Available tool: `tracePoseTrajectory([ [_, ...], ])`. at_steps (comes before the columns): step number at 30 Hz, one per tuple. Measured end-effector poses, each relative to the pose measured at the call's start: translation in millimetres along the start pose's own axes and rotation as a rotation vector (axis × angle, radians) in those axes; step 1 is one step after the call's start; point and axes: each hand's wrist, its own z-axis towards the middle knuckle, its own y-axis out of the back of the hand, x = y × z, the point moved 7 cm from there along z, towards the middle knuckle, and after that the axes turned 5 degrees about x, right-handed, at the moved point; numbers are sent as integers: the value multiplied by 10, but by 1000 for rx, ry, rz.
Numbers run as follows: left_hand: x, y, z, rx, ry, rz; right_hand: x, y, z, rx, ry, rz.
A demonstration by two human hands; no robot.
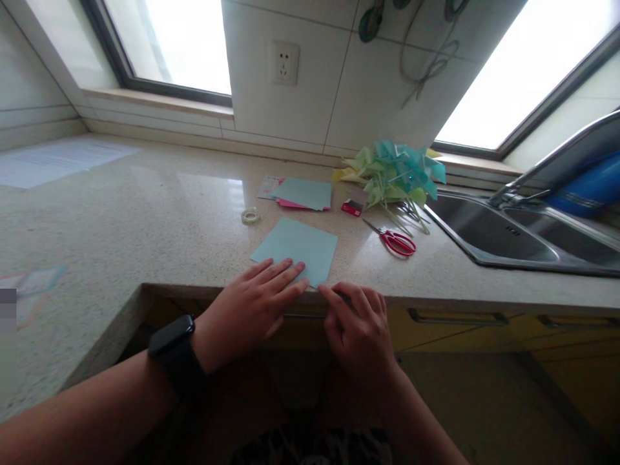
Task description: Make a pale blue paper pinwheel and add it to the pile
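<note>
A square sheet of light blue paper (300, 245) lies turned on the counter, one corner at the front edge. My left hand (264, 294), with a dark watch on its wrist, rests flat on the sheet's lower left part, fingers stretched out. At the near corner is my right hand (358, 320); its index fingertip reaches the paper there and the other fingers are curled in. Whether anything is inside those curled fingers is hidden. Beyond the sheet lie a roll of tape (250, 216), a small red box (353, 205) and red-handled scissors (394, 241).
Behind the sheet sits a stack of coloured paper (304, 192). Several paper pinwheels (392, 168) on sticks are heaped near the wall. A steel sink (484, 226) is to the right. Printed sheets (62, 158) lie at the far left. Drawer handles (458, 318) stick out below the counter edge.
</note>
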Motion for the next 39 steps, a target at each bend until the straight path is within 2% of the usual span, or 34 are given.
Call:
tracePoseTrajectory([
  [23,-17,6,-9,1,11,-22,4,31,15,-13,10,50],
  [28,-43,144,143,11,18,-58,-37,61,11,-3,57,101],
  [32,-57,239,382,59,-85,-84,-104,133,0,-54,88,133],
  [36,-22,201,539,69,-131,-98,-202,170,9,-66,104,165],
  [39,-11,122,533,51,-123,-80,-241,144,22,-23,121,182],
])
